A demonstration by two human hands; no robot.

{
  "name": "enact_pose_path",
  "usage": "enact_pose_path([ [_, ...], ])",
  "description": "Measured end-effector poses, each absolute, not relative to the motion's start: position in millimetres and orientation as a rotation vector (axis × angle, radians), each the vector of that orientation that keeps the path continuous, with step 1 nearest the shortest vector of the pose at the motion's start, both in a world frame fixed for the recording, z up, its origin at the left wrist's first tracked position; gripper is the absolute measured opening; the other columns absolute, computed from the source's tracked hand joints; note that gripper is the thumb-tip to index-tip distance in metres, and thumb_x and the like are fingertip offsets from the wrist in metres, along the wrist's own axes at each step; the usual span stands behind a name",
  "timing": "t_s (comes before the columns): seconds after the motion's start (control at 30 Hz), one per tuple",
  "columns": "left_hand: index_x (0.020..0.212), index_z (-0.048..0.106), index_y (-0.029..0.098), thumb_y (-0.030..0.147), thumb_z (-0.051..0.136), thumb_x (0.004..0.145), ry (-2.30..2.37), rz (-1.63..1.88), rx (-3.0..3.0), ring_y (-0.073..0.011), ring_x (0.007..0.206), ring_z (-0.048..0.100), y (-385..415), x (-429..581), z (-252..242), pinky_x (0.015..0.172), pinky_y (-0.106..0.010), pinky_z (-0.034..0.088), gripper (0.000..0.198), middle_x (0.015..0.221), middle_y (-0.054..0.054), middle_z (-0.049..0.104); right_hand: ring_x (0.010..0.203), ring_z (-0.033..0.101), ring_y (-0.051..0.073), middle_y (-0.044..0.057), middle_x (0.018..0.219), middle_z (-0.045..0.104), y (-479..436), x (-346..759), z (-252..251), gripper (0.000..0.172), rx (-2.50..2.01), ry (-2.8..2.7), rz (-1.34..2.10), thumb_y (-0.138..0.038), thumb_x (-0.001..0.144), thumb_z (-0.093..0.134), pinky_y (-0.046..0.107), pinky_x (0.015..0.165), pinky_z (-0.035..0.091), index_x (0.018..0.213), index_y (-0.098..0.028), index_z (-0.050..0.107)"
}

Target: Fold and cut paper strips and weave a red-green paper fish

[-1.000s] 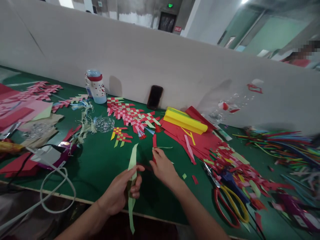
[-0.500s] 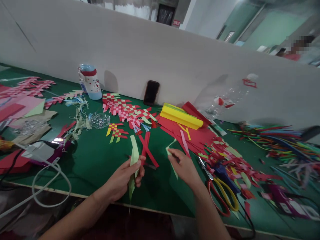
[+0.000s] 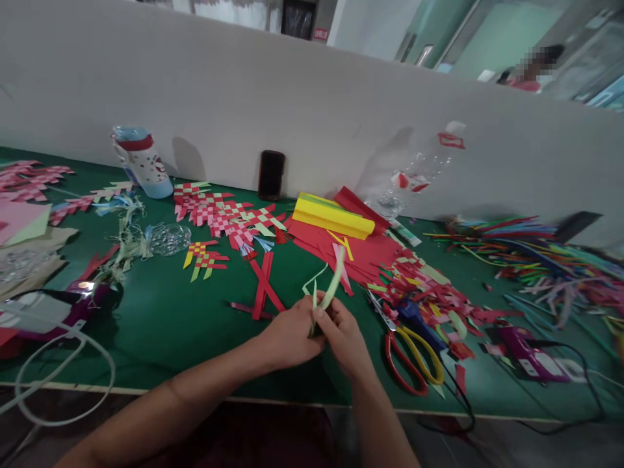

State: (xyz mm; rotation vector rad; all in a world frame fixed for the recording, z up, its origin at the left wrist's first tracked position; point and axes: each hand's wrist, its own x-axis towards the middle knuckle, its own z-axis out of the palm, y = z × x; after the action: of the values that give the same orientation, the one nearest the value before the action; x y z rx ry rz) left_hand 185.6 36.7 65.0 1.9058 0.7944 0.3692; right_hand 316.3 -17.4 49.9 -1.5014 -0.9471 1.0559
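Over the front of the green worktop, the left hand and right hand meet, each grip closed on pale green paper strips that rise from between them. Just to their left, two red strips lie crossed. To the right, scissors rest beside a heap of paper scraps; behind, a phone leans on the pale partition.

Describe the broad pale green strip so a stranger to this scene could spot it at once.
Above the green tabletop, find the person's left hand and right hand meeting. The broad pale green strip extends away from them, leaning right. Unlike the thin green strip to its left, it is wide.
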Motion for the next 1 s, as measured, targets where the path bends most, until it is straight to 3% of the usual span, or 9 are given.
enact_pose_path([
  [0.1,0.127,0.047,0.016,0.034,0.066,0.075,0.787,0.287,2.119,-0.0306,0.106,0.058,36.2,186.1,74.3,0.089,-0.042,0.049,0.058,0.117,-0.013,0.057,0.088,0.065,0.022,0.006,0.097,0.071,-13.2,323.4,42.0,0.053,-1.493,-0.768,0.974,-0.051,0.076,0.068,0.035,0.077,0.052,0.117,-0.019,0.060],
  [0.2,0.137,0.042,0.018,0.038,0.064,0.080,0.759,0.376,2.245,-0.0296,0.119,0.051,45.1,173.7,76.0,0.100,-0.043,0.044,0.065,0.128,-0.013,0.052,0.079,0.066,0.020,0.005,0.091,0.071,-11.7,336.0,36.1,0.053,-1.376,-0.624,0.969,-0.048,0.073,0.072,0.034,0.071,0.053,0.117,-0.020,0.060],
  [0.33,0.132,0.050,0.018,0.027,0.046,0.093,0.880,0.445,2.426,-0.0270,0.122,0.049,67.8,142.7,61.9,0.105,-0.043,0.038,0.040,0.131,-0.013,0.053,0.067,0.064,0.016,0.003,0.084,0.070,-10.6,352.1,37.5,0.051,-1.331,-0.552,0.940,-0.045,0.068,0.076,0.031,0.062,0.053,0.110,-0.020,0.062],
  [0.4,0.128,0.056,0.021,0.027,0.042,0.095,0.931,0.373,2.509,-0.0294,0.129,0.044,77.4,126.1,51.0,0.109,-0.049,0.031,0.036,0.138,-0.012,0.050,0.062,0.063,0.014,0.003,0.084,0.069,-9.5,358.7,40.7,0.048,-1.346,-0.550,0.909,-0.045,0.067,0.077,0.028,0.057,0.051,0.106,-0.021,0.063],
  [0.5,0.137,0.048,0.029,0.034,0.044,0.096,0.903,0.298,2.616,-0.0307,0.142,0.027,84.5,106.9,34.9,0.115,-0.056,0.014,0.042,0.150,-0.006,0.040,0.059,0.061,0.013,0.003,0.084,0.069,-6.8,366.7,42.9,0.045,-1.369,-0.587,0.857,-0.046,0.067,0.075,0.026,0.052,0.050,0.103,-0.021,0.063],
  [0.83,0.143,0.041,0.033,0.034,0.038,0.099,0.889,0.214,2.753,-0.0245,0.144,0.026,83.0,78.2,14.3,0.117,-0.052,0.010,0.043,0.151,-0.003,0.040,0.067,0.066,0.017,0.007,0.092,0.070,9.3,380.5,41.0,0.053,-1.566,-0.830,0.839,-0.052,0.074,0.067,0.030,0.056,0.053,0.114,-0.018,0.055],
  [1.0,0.142,0.041,0.035,0.028,0.038,0.099,0.892,0.215,2.801,-0.0234,0.142,0.030,83.3,57.7,9.8,0.117,-0.051,0.014,0.044,0.149,-0.001,0.043,0.079,0.068,0.023,0.012,0.100,0.070,19.5,394.0,43.5,0.046,-1.823,-1.162,0.642,-0.049,0.084,0.051,0.040,0.071,0.054,0.117,-0.017,0.054],
])
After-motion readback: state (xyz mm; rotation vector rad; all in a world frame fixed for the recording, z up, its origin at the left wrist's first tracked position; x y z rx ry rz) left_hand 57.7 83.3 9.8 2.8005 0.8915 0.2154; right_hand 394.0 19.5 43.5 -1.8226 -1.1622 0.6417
